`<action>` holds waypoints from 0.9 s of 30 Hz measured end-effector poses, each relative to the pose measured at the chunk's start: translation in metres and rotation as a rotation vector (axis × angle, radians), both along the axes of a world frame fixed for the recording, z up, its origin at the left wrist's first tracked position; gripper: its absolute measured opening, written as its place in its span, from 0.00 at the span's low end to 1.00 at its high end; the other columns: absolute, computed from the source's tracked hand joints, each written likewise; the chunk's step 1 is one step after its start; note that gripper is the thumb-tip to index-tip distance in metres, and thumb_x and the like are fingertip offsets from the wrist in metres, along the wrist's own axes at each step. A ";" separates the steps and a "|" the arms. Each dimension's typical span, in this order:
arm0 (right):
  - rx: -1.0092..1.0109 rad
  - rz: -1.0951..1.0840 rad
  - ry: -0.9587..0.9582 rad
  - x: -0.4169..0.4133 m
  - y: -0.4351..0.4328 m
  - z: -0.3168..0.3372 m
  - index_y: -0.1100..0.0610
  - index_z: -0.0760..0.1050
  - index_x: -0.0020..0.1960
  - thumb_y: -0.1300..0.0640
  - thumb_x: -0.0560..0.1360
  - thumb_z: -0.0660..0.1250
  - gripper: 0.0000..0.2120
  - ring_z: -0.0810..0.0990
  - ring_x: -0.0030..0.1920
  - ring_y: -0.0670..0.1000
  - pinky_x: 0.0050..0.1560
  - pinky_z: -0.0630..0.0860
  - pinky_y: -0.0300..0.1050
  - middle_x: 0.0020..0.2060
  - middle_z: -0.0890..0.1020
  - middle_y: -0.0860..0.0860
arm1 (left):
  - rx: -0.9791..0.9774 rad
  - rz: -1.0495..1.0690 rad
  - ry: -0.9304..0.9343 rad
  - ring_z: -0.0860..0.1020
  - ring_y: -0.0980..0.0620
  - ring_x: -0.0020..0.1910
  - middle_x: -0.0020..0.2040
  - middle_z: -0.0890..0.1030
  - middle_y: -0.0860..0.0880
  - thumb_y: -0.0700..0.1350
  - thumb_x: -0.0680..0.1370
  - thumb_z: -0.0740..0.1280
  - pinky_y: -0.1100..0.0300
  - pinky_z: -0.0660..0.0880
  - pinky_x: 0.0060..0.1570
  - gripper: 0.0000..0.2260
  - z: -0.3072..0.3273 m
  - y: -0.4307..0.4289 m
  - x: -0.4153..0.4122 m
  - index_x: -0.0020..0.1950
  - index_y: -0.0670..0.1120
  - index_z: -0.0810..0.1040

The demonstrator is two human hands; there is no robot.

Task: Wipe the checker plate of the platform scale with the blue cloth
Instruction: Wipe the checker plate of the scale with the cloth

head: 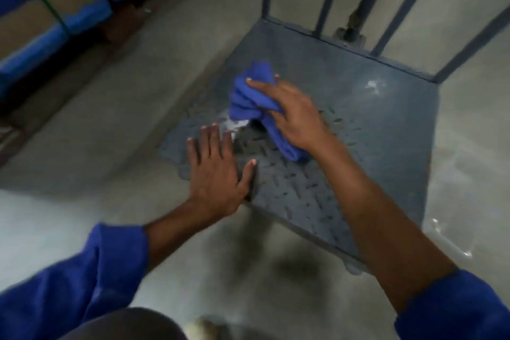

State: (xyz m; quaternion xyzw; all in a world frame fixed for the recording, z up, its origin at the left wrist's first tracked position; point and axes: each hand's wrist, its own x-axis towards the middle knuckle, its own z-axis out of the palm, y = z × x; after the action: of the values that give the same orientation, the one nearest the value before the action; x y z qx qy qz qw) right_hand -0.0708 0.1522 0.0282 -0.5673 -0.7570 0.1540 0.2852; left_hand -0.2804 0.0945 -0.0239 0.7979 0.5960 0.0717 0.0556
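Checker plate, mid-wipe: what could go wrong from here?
1. The left hand lies flat on the checker plate, close to the blue cloth; the right hand may sweep into it, and the spot under it goes unwiped.
2. The cloth is bunched, so each pass likely covers little.

A warehouse or storeroom: green-strapped cardboard cartons (30, 18) on a pallet (124, 21) at upper left, bare concrete floor (110, 130), steel platform scale (380, 130).

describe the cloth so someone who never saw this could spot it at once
Find the grey checker plate on the concrete floor. Near its middle the right hand grips a bunched blue cloth. It is the only soft, bright blue thing on the grey metal.
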 end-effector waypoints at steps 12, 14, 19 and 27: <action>-0.152 0.583 -0.366 -0.159 0.075 -0.021 0.49 0.81 0.67 0.50 0.72 0.57 0.26 0.81 0.60 0.58 0.62 0.77 0.56 0.58 0.84 0.53 | -0.025 0.404 -0.119 0.43 0.32 0.85 0.84 0.47 0.29 0.69 0.84 0.46 0.34 0.45 0.83 0.46 -0.015 -0.038 -0.026 0.85 0.32 0.45; -0.137 0.567 -0.351 -0.152 0.083 -0.021 0.50 0.81 0.66 0.53 0.71 0.58 0.26 0.81 0.58 0.58 0.60 0.77 0.57 0.55 0.85 0.54 | -0.034 0.388 -0.112 0.40 0.33 0.85 0.84 0.45 0.29 0.69 0.83 0.46 0.35 0.44 0.83 0.46 -0.012 -0.031 -0.025 0.85 0.32 0.45; -0.085 0.452 -0.305 -0.117 0.123 -0.022 0.53 0.81 0.67 0.51 0.70 0.55 0.30 0.82 0.60 0.59 0.60 0.77 0.51 0.60 0.85 0.56 | -0.140 0.356 -0.054 0.39 0.34 0.85 0.84 0.42 0.30 0.71 0.81 0.42 0.38 0.40 0.84 0.48 0.005 0.010 -0.018 0.84 0.32 0.41; -0.094 0.221 -0.463 -0.023 0.227 -0.024 0.62 0.78 0.67 0.46 0.72 0.49 0.33 0.78 0.59 0.67 0.69 0.70 0.62 0.61 0.81 0.65 | -0.153 0.251 -0.054 0.42 0.32 0.85 0.84 0.44 0.29 0.70 0.83 0.44 0.37 0.40 0.83 0.47 0.001 0.126 0.029 0.84 0.31 0.41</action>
State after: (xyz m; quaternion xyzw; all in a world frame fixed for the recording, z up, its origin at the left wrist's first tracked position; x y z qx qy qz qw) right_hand -0.0941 0.3793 0.0047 -0.5138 -0.8516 0.0852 0.0589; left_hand -0.2514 0.2200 -0.0230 0.7083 0.6930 0.0541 0.1227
